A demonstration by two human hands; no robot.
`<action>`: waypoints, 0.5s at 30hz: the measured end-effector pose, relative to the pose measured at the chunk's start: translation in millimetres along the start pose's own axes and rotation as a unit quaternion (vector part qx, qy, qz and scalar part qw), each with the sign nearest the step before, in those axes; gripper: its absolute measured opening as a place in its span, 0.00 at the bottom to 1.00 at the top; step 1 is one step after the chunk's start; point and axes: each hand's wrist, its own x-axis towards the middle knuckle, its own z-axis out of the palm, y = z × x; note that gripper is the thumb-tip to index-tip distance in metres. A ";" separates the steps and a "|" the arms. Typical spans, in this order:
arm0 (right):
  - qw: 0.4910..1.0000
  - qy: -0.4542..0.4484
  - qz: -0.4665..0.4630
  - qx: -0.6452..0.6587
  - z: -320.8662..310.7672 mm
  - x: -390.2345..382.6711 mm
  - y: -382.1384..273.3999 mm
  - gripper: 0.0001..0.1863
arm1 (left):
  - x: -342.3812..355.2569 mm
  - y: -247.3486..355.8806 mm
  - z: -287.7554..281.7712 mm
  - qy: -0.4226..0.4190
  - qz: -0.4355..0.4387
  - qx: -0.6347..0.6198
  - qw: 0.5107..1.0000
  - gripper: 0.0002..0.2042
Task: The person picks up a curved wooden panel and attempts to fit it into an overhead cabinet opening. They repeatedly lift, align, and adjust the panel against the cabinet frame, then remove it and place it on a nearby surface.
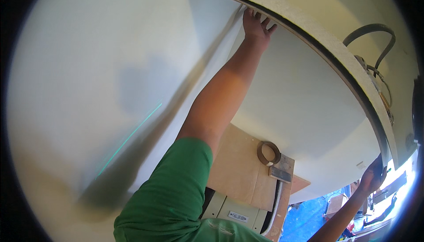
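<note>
Two hands up on a big white board (pixel 304 96): left hand (pixel 256 26) flat, fingers spread, right hand (pixel 373 176) curled around its edge.

I see a large white board (pixel 304 96), flat and smooth, pressed up overhead. Its top edge sits under the left hand's fingertips (pixel 257 16), tight to a rough pale border strip; its far lower edge lies at the right hand's fingers (pixel 375 171).
</note>
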 end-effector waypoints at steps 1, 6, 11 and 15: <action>1.000 -0.005 -0.004 -0.012 -0.4 1.6 0.3 0.25 | 4.2 0.4 0.5 -0.006 0.007 -0.009 1.000 0.32; 0.999 -0.021 0.036 0.006 3.3 2.0 1.3 0.26 | -0.8 1.7 7.0 0.024 0.005 0.002 1.000 0.31; 0.999 0.002 0.039 0.006 4.8 2.4 1.1 0.28 | 0.2 8.3 9.0 0.060 -0.018 0.004 0.998 0.30; 0.999 0.022 0.040 -0.017 -11.7 -2.1 -16.4 0.30 | -0.3 6.3 9.6 0.106 -0.020 0.007 0.994 0.29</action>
